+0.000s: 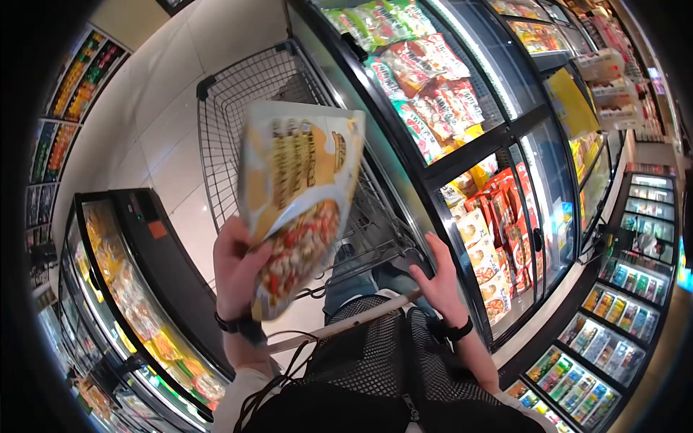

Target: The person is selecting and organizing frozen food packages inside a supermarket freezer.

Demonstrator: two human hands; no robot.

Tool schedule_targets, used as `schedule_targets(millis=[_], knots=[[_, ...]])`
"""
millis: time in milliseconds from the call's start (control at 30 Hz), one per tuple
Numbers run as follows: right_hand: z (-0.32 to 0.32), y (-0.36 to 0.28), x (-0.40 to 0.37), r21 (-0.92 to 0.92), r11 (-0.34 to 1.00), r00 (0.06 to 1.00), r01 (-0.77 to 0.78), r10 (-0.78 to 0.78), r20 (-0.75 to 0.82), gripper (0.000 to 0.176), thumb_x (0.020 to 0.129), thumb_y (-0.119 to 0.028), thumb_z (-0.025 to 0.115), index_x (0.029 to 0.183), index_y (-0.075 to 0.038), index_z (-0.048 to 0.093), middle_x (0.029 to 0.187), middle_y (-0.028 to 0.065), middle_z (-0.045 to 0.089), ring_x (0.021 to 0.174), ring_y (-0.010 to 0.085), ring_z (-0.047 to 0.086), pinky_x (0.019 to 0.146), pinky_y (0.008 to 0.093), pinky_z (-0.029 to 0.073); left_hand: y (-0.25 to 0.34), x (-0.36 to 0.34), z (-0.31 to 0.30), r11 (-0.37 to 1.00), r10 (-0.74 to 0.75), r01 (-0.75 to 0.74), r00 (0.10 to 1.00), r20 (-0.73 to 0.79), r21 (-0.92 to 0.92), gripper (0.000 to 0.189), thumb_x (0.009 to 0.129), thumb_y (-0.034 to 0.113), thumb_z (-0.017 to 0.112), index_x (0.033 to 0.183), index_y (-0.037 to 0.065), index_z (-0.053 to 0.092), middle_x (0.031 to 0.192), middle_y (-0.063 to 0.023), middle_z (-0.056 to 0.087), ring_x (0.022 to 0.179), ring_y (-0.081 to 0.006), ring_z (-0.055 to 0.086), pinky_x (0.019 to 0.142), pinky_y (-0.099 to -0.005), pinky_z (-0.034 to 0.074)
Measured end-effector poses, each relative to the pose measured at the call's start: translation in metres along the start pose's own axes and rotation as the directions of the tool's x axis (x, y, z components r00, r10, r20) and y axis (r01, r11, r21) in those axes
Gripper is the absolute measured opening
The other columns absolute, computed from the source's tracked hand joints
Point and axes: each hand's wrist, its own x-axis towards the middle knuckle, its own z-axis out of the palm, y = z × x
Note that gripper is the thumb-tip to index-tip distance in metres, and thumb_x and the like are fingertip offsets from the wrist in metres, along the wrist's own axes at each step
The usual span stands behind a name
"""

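My left hand (237, 270) grips a large food packet (307, 195) by its lower left edge, thumb across the front. The packet is white and tan, with a picture of a diced red-and-white dish on it. It is held upright above the wire shopping cart (209, 137), hiding much of the basket. My right hand (440, 281) is empty, its fingers apart, over the cart's handle side and close to the freezer's edge. The cart handle (382, 307) runs across in front of me, below both hands.
On the right a chest freezer (426, 177) with sliding glass lids holds many bagged foods (433, 79). Another freezer case (170, 281) stands to the left across the tiled floor (170, 126). Shelves of drinks (606, 339) are at far right. A black mesh bag (368, 350) hangs before me.
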Motion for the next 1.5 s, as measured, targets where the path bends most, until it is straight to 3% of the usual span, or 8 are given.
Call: schedule_targets(millis=[100, 133, 233, 533, 800, 1033, 1167, 1500], knots=[[-0.004, -0.028, 0.011, 0.628, 0.757, 0.958, -0.181, -0.007, 0.285, 0.088, 0.099, -0.054, 0.073, 0.163, -0.005, 0.038, 0.154, 0.0108, 0.056, 0.144, 0.0243, 0.053, 0.119, 0.0418, 0.041, -0.014, -0.018, 0.035, 0.919, -0.110, 0.145, 0.987, 0.113, -0.367, 0.075, 0.094, 0.010, 0.066, 0.162, 0.002, 0.036, 0.152, -0.0224, 0.057, 0.137, -0.0317, 0.061, 0.113, -0.0463, 0.054], [-0.009, -0.019, 0.006, 0.649, 0.655, 0.908, -0.387, 0.151, 0.390, 0.088, 0.099, -0.054, 0.073, 0.163, -0.006, 0.038, 0.154, 0.0105, 0.057, 0.143, 0.0246, 0.054, 0.119, 0.0430, 0.043, -0.021, -0.025, 0.046, 0.903, -0.178, 0.208, 0.978, 0.114, -0.376, 0.073, 0.096, 0.010, 0.066, 0.161, 0.002, 0.036, 0.152, -0.0215, 0.057, 0.135, -0.0310, 0.062, 0.112, -0.0456, 0.054], [-0.027, 0.006, -0.023, 0.848, 0.161, 0.859, -0.505, 0.002, 0.512, 0.078, 0.101, -0.050, 0.071, 0.161, -0.008, 0.043, 0.152, 0.0096, 0.062, 0.130, 0.0217, 0.066, 0.110, 0.0423, 0.055, -0.039, -0.034, 0.078, 0.902, -0.246, 0.296, 0.951, 0.189, -0.314, 0.060, 0.102, 0.009, 0.064, 0.157, 0.003, 0.040, 0.146, -0.0171, 0.062, 0.127, -0.0269, 0.067, 0.107, -0.0413, 0.057], [-0.111, 0.025, -0.053, 0.717, 0.558, 0.901, -0.417, 0.148, 0.409, 0.067, 0.095, -0.015, 0.080, 0.153, -0.002, 0.049, 0.146, 0.0089, 0.065, 0.130, 0.0174, 0.063, 0.113, 0.0367, 0.050, -0.092, -0.061, 0.132, 0.926, -0.236, 0.124, 0.927, 0.291, 0.357, 0.056, 0.100, 0.002, 0.067, 0.150, 0.001, 0.043, 0.134, -0.0106, 0.062, 0.122, -0.0167, 0.063, 0.100, -0.0345, 0.055], [-0.209, 0.037, -0.112, 0.604, 0.768, 0.964, -0.213, 0.063, 0.260, 0.068, 0.095, -0.025, 0.083, 0.151, 0.001, 0.053, 0.143, 0.0077, 0.066, 0.124, 0.0129, 0.061, 0.109, 0.0320, 0.049, -0.132, -0.081, 0.222, 0.801, -0.200, -0.016, 0.935, 0.293, 0.598, 0.026, 0.114, 0.016, 0.054, 0.125, -0.003, 0.067, 0.106, -0.0011, 0.071, 0.095, -0.0068, 0.060, 0.088, -0.0255, 0.047], [-0.258, 0.069, -0.159, 0.560, 0.800, 0.976, -0.216, 0.157, 0.152, 0.065, 0.096, -0.030, 0.082, 0.147, 0.002, 0.056, 0.138, 0.0094, 0.069, 0.121, 0.0143, 0.064, 0.106, 0.0320, 0.051, -0.179, -0.118, 0.304, 0.950, -0.271, 0.228, 0.942, 0.197, 0.215, 0.037, 0.109, 0.013, 0.060, 0.143, 0.000, 0.055, 0.128, -0.0071, 0.069, 0.115, -0.0172, 0.067, 0.105, -0.0338, 0.052], [-0.272, 0.093, -0.169, 0.443, 0.868, 0.972, -0.224, 0.168, 0.161, 0.066, 0.098, -0.032, 0.079, 0.149, 0.002, 0.054, 0.138, 0.0117, 0.069, 0.123, 0.0169, 0.064, 0.108, 0.0338, 0.050, -0.221, -0.127, 0.283, 0.799, -0.598, 0.522, 0.747, 0.292, 0.299, 0.045, 0.105, 0.009, 0.064, 0.147, -0.001, 0.052, 0.137, -0.0123, 0.067, 0.124, -0.0228, 0.067, 0.109, -0.0390, 0.053], [-0.274, 0.120, -0.169, 0.393, 0.913, 0.988, -0.112, 0.058, 0.146, 0.063, 0.094, -0.039, 0.082, 0.140, -0.002, 0.061, 0.126, 0.0155, 0.076, 0.115, 0.0238, 0.072, 0.102, 0.0375, 0.054, -0.243, -0.155, 0.301, 0.814, -0.530, 0.444, 0.832, 0.166, 0.374, 0.045, 0.108, 0.015, 0.063, 0.148, -0.001, 0.051, 0.138, -0.0116, 0.066, 0.125, -0.0223, 0.066, 0.107, -0.0397, 0.053]])
